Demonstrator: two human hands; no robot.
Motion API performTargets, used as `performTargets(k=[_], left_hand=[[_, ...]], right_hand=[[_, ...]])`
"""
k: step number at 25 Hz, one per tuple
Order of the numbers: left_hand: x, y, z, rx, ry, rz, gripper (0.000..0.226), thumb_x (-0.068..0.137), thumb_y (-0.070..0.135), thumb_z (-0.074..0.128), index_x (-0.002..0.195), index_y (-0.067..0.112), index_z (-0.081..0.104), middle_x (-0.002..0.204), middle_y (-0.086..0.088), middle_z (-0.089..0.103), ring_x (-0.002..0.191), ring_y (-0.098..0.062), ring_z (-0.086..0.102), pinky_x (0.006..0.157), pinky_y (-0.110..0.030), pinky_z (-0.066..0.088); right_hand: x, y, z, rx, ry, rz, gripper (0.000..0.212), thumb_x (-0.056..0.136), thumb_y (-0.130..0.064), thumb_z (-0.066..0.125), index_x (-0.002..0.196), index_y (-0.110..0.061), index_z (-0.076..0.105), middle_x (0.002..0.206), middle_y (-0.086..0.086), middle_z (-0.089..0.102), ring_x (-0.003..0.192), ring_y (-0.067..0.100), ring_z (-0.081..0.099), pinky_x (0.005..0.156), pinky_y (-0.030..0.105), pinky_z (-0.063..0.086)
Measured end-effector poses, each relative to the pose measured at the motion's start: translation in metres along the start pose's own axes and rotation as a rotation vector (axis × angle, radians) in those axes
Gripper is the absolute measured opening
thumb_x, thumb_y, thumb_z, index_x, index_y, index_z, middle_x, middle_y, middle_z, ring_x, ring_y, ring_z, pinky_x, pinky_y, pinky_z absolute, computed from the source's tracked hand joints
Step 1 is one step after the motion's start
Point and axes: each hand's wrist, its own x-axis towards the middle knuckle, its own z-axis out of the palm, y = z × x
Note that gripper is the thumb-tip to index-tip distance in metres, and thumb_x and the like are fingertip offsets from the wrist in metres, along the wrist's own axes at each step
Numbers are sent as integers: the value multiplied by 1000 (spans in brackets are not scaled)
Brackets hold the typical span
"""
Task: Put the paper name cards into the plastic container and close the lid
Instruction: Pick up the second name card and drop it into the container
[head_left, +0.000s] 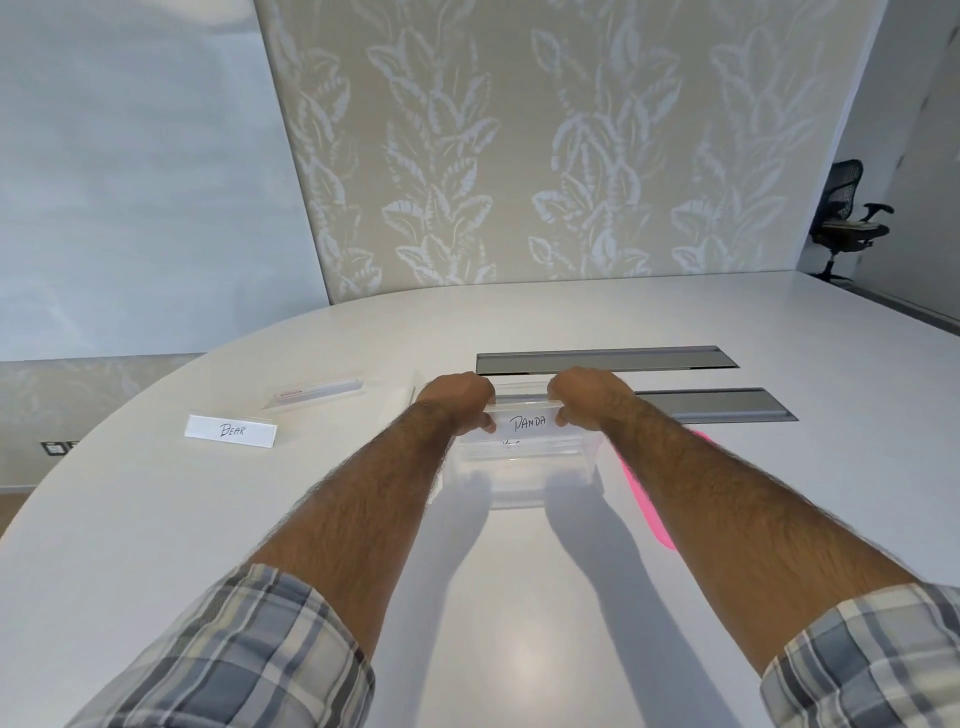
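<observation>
Clearly both hands, left hand (460, 397) and right hand (584, 396), grip the PANDA card (524, 423) over the clear container (524, 475); tilted, it could snag the rim, while the BEAR card (231, 430) waits left of the container.

Bare table (519, 623) nearside; BEAR card (231, 429) (upright) blocks left.

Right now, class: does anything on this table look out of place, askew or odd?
Nothing is spilled or damaged. One name-card holder lies flat on the table behind the upright BEAR card. Both hands, left hand and right hand, hold the PANDA card over the open container.
</observation>
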Motion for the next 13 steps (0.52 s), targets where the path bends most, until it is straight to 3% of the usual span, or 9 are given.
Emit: performTargets(k=[7, 13], left_hand=[[9, 0, 19, -32, -104, -1, 43, 87, 38, 69, 127, 23, 63, 128, -2, 64, 116, -29, 60, 90, -38, 48], [14, 1, 25, 52, -183, 34, 33, 88, 35, 68, 116, 19, 67, 117, -2, 68, 106, -26, 64, 72, -30, 44]], right_hand=[[14, 7, 15, 31, -110, -15, 42, 80, -26, 77, 119, -18, 63, 123, 4, 63, 110, 27, 60, 80, 32, 42], [30, 1, 19, -1, -236, -84, 33, 83, -22, 75, 111, -7, 68, 116, 8, 67, 107, 27, 62, 81, 31, 47]])
